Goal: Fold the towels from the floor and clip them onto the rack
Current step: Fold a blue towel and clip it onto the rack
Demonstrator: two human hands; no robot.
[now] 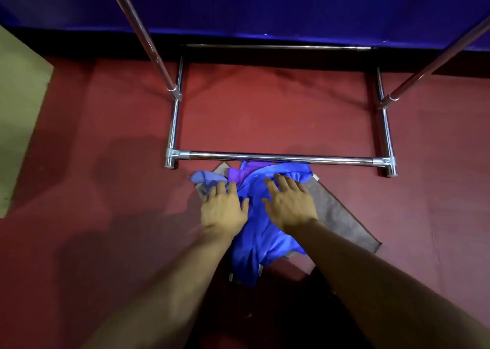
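A crumpled pile of towels lies on the red floor just in front of the rack's near bottom bar (281, 159). A bright blue towel (267, 242) is on top, a purple one (238, 173) peeks out behind it, and a grey towel (342, 216) lies flat underneath to the right. A pale blue corner (204, 177) sticks out on the left. My left hand (224, 208) and my right hand (290, 202) both reach over the pile with fingers spread and fairly straight, on or just above the blue towel.
The chrome rack's base frame stands on the red floor covering (265, 110), with two slanted uprights (148, 41) rising left and right. A blue wall or panel (265, 3) runs behind it. A bare greenish floor strip (18, 104) shows at far left.
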